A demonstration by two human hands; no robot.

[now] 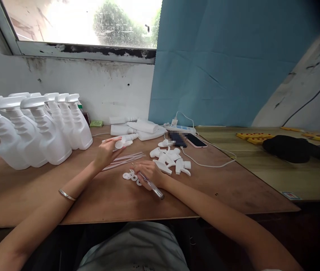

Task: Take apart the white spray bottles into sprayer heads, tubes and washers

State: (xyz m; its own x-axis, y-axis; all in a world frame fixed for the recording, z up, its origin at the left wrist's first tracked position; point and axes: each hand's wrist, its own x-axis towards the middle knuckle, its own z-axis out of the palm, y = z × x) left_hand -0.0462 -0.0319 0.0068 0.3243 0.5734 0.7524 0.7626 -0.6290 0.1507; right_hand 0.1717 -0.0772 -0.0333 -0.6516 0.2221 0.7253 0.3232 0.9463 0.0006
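My left hand (pixel 105 151) is closed around a white trigger spray head (pixel 119 144), its round cap opening turned toward me. My right hand (pixel 152 172) grips a small screwdriver (pixel 154 189) with a clear handle, its thin tip pointing up and left. Right beside its fingers lie several white ring washers (pixel 126 175) on the table; whether the fingertips touch one I cannot tell. Between and behind my hands is a bundle of thin white tubes (pixel 128 156). More white trigger spray heads (pixel 182 165) are heaped just beyond my right hand.
Assembled white spray bottles (pixel 54 139) stand at the left of the brown table (pixel 97 203). Empty-looking white bottles (pixel 145 128) lie at the back. A power strip (pixel 182 129), phone (pixel 196 140) and white cable (pixel 219 166) are at the right rear. A black object (pixel 286 148) rests farther right.
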